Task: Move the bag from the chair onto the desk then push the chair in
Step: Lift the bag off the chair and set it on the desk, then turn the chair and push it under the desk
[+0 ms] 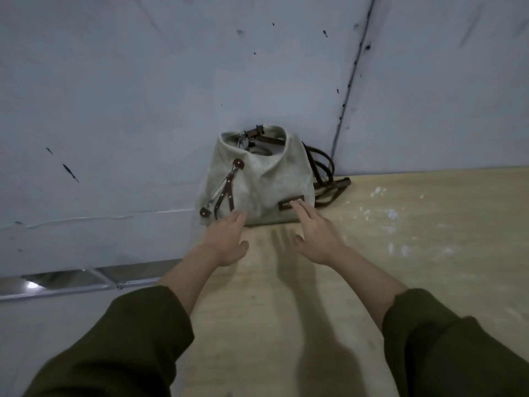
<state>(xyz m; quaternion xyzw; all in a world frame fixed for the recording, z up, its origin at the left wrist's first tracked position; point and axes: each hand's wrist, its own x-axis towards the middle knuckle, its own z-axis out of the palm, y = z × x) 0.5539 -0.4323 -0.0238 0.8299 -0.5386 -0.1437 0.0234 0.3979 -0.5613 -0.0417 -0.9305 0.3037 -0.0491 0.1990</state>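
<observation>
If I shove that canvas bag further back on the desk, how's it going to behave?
The canvas bag looks soft: its top sags in folds, so it would probably crumple rather than slide stiffly. It already sits against the wall, so there's little room. Its loose straps would likely drag behind.

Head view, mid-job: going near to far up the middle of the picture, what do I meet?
Dark olive sleeves → bare forearms → the two open hands, left hand and right hand, fingertips at the bag's lower front → cream canvas bag with brown leather trim on the pale wooden desk → grey-white wall.
</observation>
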